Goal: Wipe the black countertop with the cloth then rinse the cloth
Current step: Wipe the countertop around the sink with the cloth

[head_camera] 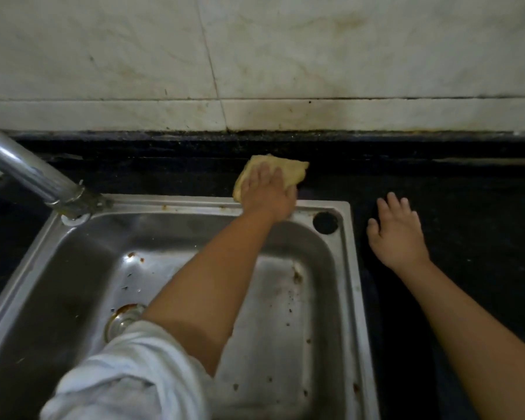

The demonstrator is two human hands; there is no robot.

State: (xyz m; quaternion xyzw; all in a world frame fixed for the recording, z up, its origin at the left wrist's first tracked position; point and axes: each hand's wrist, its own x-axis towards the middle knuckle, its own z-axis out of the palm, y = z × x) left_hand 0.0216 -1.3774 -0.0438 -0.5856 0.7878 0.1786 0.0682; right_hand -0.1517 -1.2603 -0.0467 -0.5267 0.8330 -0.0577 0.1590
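White marble wall [315,56] fills the far half, stained w/ brown smears near its base. Black bench [467,183] runs left to right below it. Steel sink [350,268] sits in the bench, near-left, basin spotted w/ rust & crumbs; drain [120,321] partly hidden by the left sleeve [128,377]. Chrome tap [28,174] angles in from far left to the sink's far-left corner. Round hole [325,222] in the sink's far-right corner. Left hand [269,194] reaches across the sink, flat grip, fingers straight, pressing the yellow cloth [291,171] onto the bench strip just beyond the sink's far rim. Right hand [396,234] rests palm down on the bench right of the sink, fingers spread, grip wide, holding nothing.
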